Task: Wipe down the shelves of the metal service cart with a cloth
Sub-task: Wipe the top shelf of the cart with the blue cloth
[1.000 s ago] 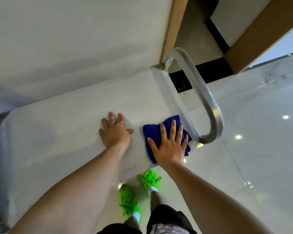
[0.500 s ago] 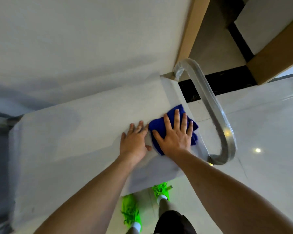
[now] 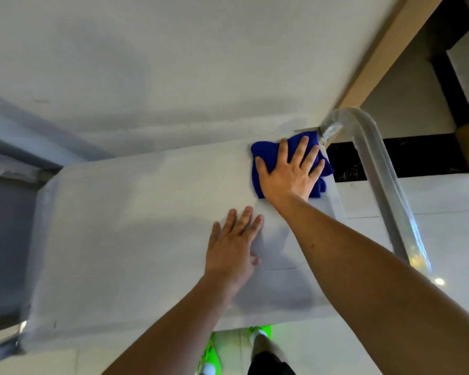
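Observation:
The metal cart's top shelf fills the middle of the head view, a pale flat sheet. A blue cloth lies at its far right corner, beside the base of the cart's bent tube handle. My right hand presses flat on the cloth with fingers spread. My left hand rests flat on the bare shelf, nearer to me and left of the cloth, holding nothing.
A white wall stands just behind the cart. A tan wooden trim runs up at the right. A glossy tiled floor lies to the right. My green shoes show below the shelf's near edge.
My right hand has slid the cloth away from me along the right edge, from the near side to the far corner. My left hand has stayed flat on the shelf, now behind the cloth.

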Tool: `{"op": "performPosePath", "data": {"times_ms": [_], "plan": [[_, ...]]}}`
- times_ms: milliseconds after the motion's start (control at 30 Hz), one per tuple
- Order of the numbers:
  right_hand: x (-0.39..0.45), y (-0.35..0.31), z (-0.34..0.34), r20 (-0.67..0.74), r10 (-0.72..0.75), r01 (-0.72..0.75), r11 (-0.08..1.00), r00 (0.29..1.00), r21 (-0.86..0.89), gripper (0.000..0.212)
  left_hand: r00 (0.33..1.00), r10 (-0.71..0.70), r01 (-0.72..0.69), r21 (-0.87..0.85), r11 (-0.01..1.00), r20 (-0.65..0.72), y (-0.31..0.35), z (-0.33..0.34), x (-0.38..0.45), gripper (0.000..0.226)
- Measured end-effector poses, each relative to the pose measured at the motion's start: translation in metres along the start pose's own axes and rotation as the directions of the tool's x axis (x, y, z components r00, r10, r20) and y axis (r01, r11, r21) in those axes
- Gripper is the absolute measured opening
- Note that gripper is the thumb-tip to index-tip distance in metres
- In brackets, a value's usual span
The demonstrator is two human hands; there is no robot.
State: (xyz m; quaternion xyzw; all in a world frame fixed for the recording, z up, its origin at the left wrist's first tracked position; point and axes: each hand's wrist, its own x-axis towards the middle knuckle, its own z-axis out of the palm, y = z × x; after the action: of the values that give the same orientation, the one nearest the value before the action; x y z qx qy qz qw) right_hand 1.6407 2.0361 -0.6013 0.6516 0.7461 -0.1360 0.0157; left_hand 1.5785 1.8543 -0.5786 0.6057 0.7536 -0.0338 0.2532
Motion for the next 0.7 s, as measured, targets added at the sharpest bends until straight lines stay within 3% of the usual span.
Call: {"op": "performPosePath", "data": {"times_ms": [100, 167, 233, 333, 433, 700], "plan": [[-0.002, -0.003, 0.000, 0.019, 0.007, -0.007, 1.000, 1.000, -0.012, 0.089, 0.997, -0.007, -0.005, -0.155, 0.988, -0.079, -0.008, 0.000, -0.008, 0.089], [-0.005, -0.002, 0.000, 0.032, 0.010, -0.009, 1.000, 0.999, -0.013, 0.089, 0.982, -0.048, -0.005, -0.279, 0.960, -0.182, -0.023, -0.004, -0.022, 0.074], [-0.008, -0.006, 0.001, 0.036, 0.037, -0.037, 0.999, 0.999, -0.014, 0.089, 0.949, -0.085, 0.022, -0.206, 0.978, -0.303, -0.047, -0.010, -0.033, 0.061], [-0.018, -0.024, 0.005, 0.041, 0.080, -0.080, 0.997, 0.996, -0.009, 0.089, 0.886, -0.319, 0.311, -0.081, 0.947, -0.337, -0.089, -0.023, -0.048, 0.058], [-0.031, -0.052, 0.012, 0.056, 0.056, -0.055, 0.998, 0.997, -0.016, 0.090, 0.789, -0.522, 0.507, -0.136, 0.851, -0.324, -0.131, -0.030, -0.068, 0.056], [-0.083, -0.159, 0.042, 0.096, -0.119, 0.123, 0.992, 0.988, -0.036, 0.088, 0.788, -0.477, 0.413, -0.239, 0.879, -0.390, -0.194, -0.018, -0.113, 0.055]]}}
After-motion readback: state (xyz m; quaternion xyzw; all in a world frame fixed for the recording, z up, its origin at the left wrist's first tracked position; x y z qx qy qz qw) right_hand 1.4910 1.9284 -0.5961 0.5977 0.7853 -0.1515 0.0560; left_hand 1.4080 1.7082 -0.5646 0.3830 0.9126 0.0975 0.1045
